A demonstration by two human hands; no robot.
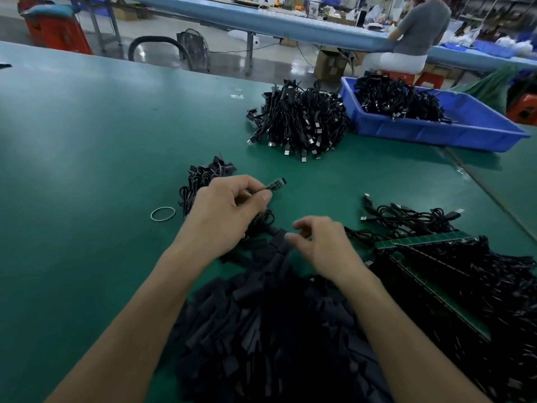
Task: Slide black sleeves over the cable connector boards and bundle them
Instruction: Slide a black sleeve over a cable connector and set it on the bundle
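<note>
Presently the connector board [275,186] is pinched by thumb and forefinger of the left hand [223,210], just beyond the sleeve pile [261,330], long axis aimed away rightward. Nearer the pile, the right hand [322,245] is curled; a pinched sleeve cannot be confirmed.

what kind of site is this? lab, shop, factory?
Most likely a factory assembly floor. A long green work table, heaps of black cables with more in a blue bin, and another worker seated at a second long bench behind.
</note>
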